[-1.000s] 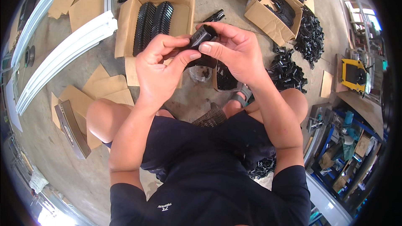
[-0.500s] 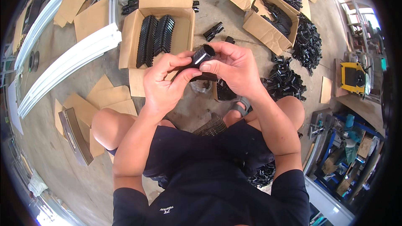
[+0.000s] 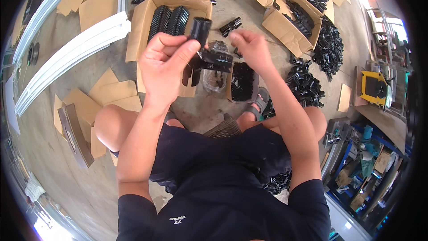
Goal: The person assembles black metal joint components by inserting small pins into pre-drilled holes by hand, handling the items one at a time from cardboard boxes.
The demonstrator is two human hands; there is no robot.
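Note:
My left hand (image 3: 167,62) grips a shiny black tubular pipe fitting (image 3: 216,61) with several arms, thumb and fingers closed around its upright tube. The side arm points right. Apart from it, my right hand (image 3: 252,49) is raised with thumb and fingers drawn together; anything between them is too small or hidden to make out. Just beyond those fingertips, another black fitting (image 3: 230,26) lies on the floor. Beneath my hands stand a small open box (image 3: 256,84) of small black pieces and a clear plastic bag (image 3: 215,80).
An open carton (image 3: 139,29) beyond my left hand holds stacked rows of black fittings. Another carton (image 3: 285,33) stands far right, beside loose black piles (image 3: 329,47). White curved panels (image 3: 76,64) and cardboard sheets (image 3: 111,91) lie left. A yellow-framed item (image 3: 373,85) is at right.
My right hand has let go of the fitting and moved right. My left hand now holds it alone, turned so its tube stands upright and its side arm shows.

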